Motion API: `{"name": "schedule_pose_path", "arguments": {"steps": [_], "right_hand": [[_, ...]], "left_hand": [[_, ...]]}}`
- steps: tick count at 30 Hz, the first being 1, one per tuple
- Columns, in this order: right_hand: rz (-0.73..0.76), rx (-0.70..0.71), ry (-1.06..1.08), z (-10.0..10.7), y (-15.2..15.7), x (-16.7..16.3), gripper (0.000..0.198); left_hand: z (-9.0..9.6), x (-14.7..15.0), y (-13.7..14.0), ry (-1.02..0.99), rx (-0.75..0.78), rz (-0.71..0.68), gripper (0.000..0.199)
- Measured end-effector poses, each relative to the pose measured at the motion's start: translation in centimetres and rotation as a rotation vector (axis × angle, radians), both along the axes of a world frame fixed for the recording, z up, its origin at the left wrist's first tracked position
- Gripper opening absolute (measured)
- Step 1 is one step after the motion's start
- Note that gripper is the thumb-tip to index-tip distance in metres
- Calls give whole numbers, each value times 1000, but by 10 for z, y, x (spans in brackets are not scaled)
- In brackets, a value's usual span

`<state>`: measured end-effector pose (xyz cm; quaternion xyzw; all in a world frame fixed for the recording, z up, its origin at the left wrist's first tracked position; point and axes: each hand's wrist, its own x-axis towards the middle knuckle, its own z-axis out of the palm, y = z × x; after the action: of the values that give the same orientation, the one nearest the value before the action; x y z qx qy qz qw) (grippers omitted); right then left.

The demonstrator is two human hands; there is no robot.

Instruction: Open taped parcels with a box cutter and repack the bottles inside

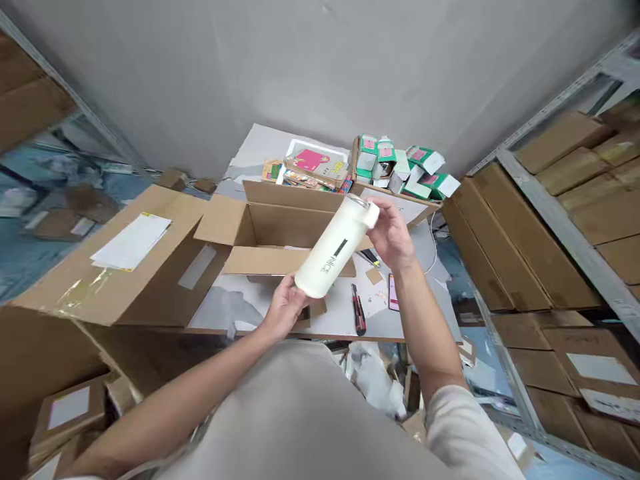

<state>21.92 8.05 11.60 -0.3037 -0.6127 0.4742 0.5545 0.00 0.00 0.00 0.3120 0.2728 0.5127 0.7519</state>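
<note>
A cream-white bottle (pixel 334 252) with dark lettering is held tilted in the air, its capped end up and to the right. My left hand (pixel 286 308) grips the bottom end of it. At the upper end, the fingers of my right hand (pixel 393 233) close around the cap, partly hidden behind it. Below and behind the bottle, an open cardboard box (pixel 240 230) stands on the table (pixel 227 293) with its flaps spread. A red and black utility knife (pixel 359 311) lies to the right of the bottle's base, beside a phone (pixel 393 293).
Behind the box lie stacked books (pixel 320 167) and a carton of green-and-white small boxes (pixel 400 167). A large cardboard box (pixel 135 247) with papers on top stands at the left. Shelving (pixel 560 207) with cartons rises on the right. Plastic wrap (pixel 375 373) lies below the table edge.
</note>
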Motion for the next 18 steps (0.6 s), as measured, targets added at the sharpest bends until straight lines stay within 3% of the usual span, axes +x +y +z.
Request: {"name": "schedule_pose_path", "arguments": {"steps": [6, 12, 16, 18], "right_hand": [[-178, -80, -7, -7, 2, -7, 38], [-247, -87, -10, -14, 6, -9, 42], [-269, -53, -34, -16, 4, -9, 45], [-243, -15, -62, -16, 3, -8, 51]], "left_hand": [[5, 4, 0, 61, -85, 2, 56], [7, -1, -2, 95, 61, -44, 69], [7, -3, -3, 144, 100, 44, 85], [7, -4, -3, 139, 83, 72, 82]]}}
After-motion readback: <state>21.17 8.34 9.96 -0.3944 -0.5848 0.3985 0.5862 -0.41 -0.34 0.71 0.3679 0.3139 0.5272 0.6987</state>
